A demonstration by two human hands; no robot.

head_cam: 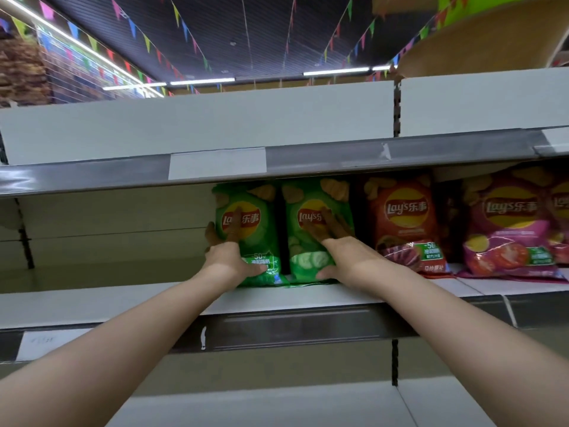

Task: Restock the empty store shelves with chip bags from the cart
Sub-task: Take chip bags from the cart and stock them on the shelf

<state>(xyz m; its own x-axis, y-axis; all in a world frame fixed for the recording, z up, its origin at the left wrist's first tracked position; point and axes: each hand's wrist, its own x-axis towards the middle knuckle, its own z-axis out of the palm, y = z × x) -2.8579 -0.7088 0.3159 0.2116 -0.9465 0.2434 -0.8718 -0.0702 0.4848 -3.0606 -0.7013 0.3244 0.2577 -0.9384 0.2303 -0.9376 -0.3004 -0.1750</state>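
So the person's left hand [229, 254] is flat on the left green Lay's bag [260, 238], fingers straight and spread, one poking past the bag's left edge, thumb low on the front. The right hand [341, 251] lies splayed wide over the right green Lay's bag [308, 260], thumb down by its bottom edge. Both bags stand upright on the middle shelf [123, 300], side by side with a thin dark gap between them. Just right of those stands a red Lay's bag [403, 223], then a pink Lay's bag [511, 229]. Strings of coloured pennants [184, 29] hang overhead.
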